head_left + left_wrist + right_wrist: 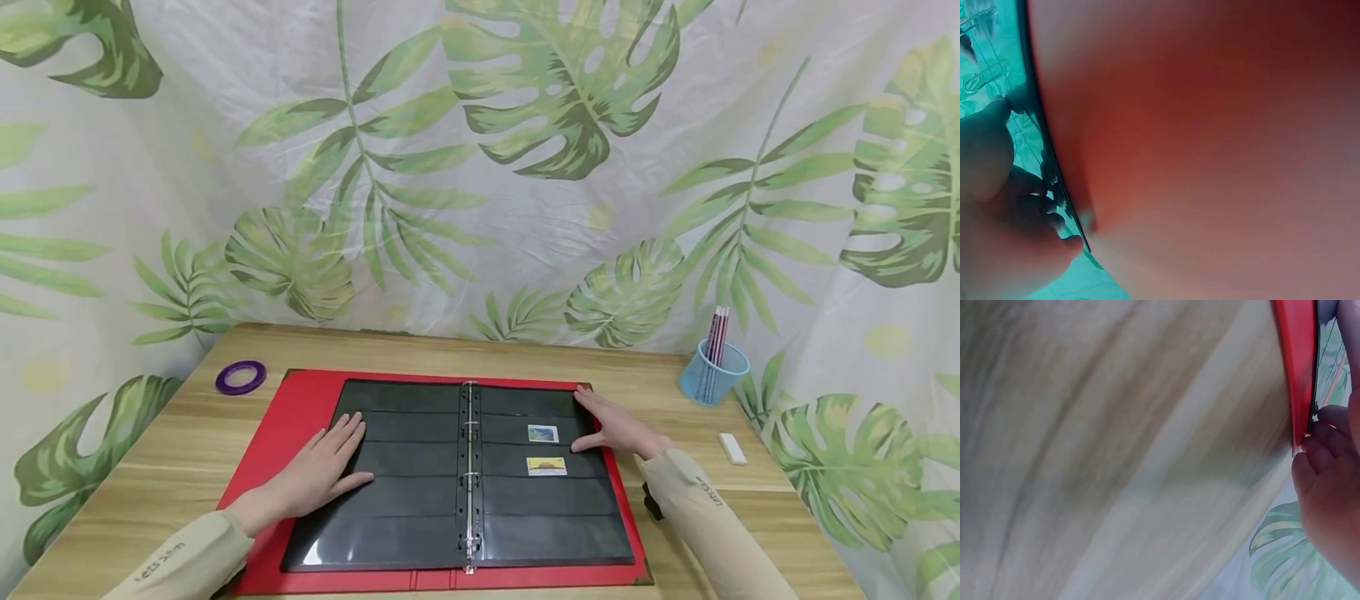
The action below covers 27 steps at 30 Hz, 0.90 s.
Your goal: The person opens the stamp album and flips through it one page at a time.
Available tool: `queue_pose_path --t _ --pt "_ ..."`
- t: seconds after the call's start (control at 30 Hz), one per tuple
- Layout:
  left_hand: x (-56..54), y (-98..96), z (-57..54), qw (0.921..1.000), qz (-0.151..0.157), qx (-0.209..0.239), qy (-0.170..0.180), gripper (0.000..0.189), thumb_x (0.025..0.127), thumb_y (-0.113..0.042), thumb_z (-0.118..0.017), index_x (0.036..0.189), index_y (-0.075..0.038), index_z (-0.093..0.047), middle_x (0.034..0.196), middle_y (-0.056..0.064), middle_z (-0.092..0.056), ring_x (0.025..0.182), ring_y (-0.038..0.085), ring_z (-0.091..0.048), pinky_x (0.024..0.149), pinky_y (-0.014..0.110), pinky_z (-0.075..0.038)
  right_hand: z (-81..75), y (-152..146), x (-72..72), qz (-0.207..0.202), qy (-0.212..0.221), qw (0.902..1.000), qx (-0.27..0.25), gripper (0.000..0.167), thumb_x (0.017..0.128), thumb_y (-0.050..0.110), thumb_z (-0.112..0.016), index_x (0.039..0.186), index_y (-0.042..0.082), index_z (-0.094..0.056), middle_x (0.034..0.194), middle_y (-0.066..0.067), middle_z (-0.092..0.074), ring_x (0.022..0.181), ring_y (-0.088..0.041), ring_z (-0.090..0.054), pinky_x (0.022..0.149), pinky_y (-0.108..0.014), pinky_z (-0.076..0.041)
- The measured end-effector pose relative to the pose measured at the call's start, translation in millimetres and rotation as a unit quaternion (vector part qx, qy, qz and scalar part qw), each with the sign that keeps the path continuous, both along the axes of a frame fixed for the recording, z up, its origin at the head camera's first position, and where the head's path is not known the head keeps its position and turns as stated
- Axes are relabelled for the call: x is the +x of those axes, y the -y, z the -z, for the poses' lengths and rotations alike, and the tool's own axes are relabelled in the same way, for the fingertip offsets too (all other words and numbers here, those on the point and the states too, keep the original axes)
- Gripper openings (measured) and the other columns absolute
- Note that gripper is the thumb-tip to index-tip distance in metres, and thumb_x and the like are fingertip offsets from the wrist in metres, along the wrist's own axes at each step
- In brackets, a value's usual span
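Note:
A red ring binder (262,450) lies spread on the wooden table, with black pocket pages on both sides of its metal rings (470,479). Two stamps sit in the right page (555,533): a blue one (543,433) and, below it, a yellow one (547,466). My left hand (318,471) rests on the outer edge of the left page (397,533), fingers extended. At the right page's upper outer edge lies my right hand (617,427), thumb and fingers spread. Both wrist views show the hands along the binder's edge, with fingertips partly hidden.
A purple tape roll (241,377) lies at the table's back left. To the right stand a blue mesh cup (714,375) holding several pencils (717,337) and a white eraser (732,448). Behind the table hangs a leaf-patterned cloth (420,167).

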<state>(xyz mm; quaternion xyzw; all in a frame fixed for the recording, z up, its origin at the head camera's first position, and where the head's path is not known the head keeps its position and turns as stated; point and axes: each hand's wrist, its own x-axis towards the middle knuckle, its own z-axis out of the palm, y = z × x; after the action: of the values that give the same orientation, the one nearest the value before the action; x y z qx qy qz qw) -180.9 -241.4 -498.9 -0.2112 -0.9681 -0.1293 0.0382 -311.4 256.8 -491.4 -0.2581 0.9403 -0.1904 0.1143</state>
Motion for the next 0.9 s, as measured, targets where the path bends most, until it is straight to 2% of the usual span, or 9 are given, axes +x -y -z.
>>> queue_pose_path --t 0.1,0.3,0.53,0.9 --pt "-0.4 1.3 0.8 0.9999 0.005 -0.007 0.009 0.081 0.095 -0.052 -0.058 0.147 0.007 -0.04 0.157 0.026 -0.036 0.145 0.047 -0.033 0.114 0.063 -0.033 -0.5 0.9 0.3 -0.002 -0.001 1.0 0.002 0.105 0.078 0.048 -0.08 0.153 -0.005 -0.029 0.163 -0.024 -0.023 0.15 -0.045 -0.025 0.118 -0.059 -0.028" --pt "-1.9 2.7 3.7 0.9998 0.014 -0.012 0.004 0.083 0.094 -0.055 -0.057 0.147 0.007 -0.041 0.156 0.026 -0.036 0.144 0.047 -0.035 0.111 0.061 -0.037 -0.3 1.9 -1.1 -0.001 0.0 1.0 0.007 0.105 0.078 0.049 -0.08 0.154 -0.003 -0.029 0.163 -0.023 -0.023 0.15 -0.044 -0.025 0.118 -0.058 -0.029" --pt "-1.8 2.1 1.5 0.9998 0.018 -0.01 0.0 0.083 0.094 -0.054 -0.058 0.146 0.008 -0.041 0.156 0.027 -0.036 0.144 0.047 -0.036 0.111 0.06 -0.038 0.5 -0.6 -2.1 -0.003 0.002 1.0 0.003 0.105 0.078 0.049 -0.079 0.154 -0.002 -0.028 0.164 -0.022 -0.02 0.151 -0.043 -0.023 0.118 -0.057 -0.029" --pt "-1.2 1.5 2.5 0.9998 0.016 -0.009 0.001 0.083 0.094 -0.053 -0.059 0.146 0.008 -0.04 0.156 0.027 -0.037 0.143 0.047 -0.036 0.111 0.06 -0.039 -0.3 0.3 2.3 -0.017 -0.036 0.9992 -0.005 0.101 0.076 0.048 -0.081 0.15 -0.005 -0.037 0.158 -0.026 -0.034 0.144 -0.045 -0.036 0.114 -0.057 -0.035"
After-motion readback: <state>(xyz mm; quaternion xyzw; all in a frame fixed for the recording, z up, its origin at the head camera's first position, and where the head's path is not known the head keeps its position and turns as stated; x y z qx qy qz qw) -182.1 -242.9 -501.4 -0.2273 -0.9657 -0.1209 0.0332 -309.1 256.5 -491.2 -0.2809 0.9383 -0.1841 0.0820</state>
